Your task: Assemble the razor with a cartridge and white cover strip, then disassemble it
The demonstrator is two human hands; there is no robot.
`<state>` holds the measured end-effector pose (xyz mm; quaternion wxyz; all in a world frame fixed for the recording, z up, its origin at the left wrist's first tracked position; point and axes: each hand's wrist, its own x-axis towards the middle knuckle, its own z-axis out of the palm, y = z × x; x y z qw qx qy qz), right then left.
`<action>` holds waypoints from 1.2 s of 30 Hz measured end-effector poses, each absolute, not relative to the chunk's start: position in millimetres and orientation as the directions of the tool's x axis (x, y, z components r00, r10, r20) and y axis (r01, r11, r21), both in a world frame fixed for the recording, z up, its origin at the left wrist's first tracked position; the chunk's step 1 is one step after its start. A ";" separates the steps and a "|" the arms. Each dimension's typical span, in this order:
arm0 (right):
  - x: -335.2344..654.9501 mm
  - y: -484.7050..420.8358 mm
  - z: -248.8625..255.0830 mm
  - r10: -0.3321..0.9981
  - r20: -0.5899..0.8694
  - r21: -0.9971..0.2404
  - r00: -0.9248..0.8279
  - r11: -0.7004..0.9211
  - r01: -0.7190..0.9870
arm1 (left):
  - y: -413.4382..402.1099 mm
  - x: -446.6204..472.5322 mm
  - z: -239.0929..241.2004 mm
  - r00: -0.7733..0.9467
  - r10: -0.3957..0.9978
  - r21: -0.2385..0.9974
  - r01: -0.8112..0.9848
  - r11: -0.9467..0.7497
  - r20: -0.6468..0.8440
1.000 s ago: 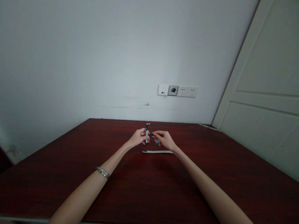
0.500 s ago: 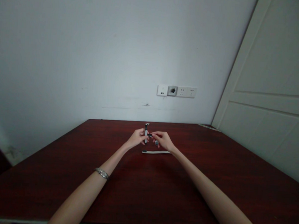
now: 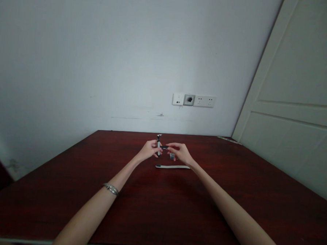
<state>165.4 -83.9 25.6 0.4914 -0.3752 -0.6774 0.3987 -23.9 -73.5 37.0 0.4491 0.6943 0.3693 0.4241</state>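
Note:
My left hand (image 3: 147, 151) is closed around a slim white-and-black upright piece (image 3: 158, 144); a small light part tops it. From the other side, the thumb and fingers of my right hand (image 3: 181, 152) pinch a short black bar (image 3: 164, 147). The bar's left end meets or nearly meets the upright piece; whether they are joined I cannot tell. Below my right fingers lies a small grey-and-dark item (image 3: 172, 156), partly hidden. A long pale strip (image 3: 173, 167) with a dark left end rests on the table in front of my hands, its right end reaching my right wrist.
The dark red wooden table (image 3: 158, 217) runs back to a white wall. Sockets and switches (image 3: 194, 100) are set in the wall. A thin flat strip (image 3: 228, 140) lies at the table's far right corner, beside a pale door panel (image 3: 294, 136).
My right fingers have slid slightly back along the black bar, so more of it shows. The upright piece has shifted a little to the left with my left hand.

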 end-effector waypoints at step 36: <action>175.3 -65.9 51.4 0.903 0.414 -0.910 -0.112 0.407 -0.079 | -83.3 -7.4 8.2 0.312 0.795 0.719 0.342 -0.605 0.520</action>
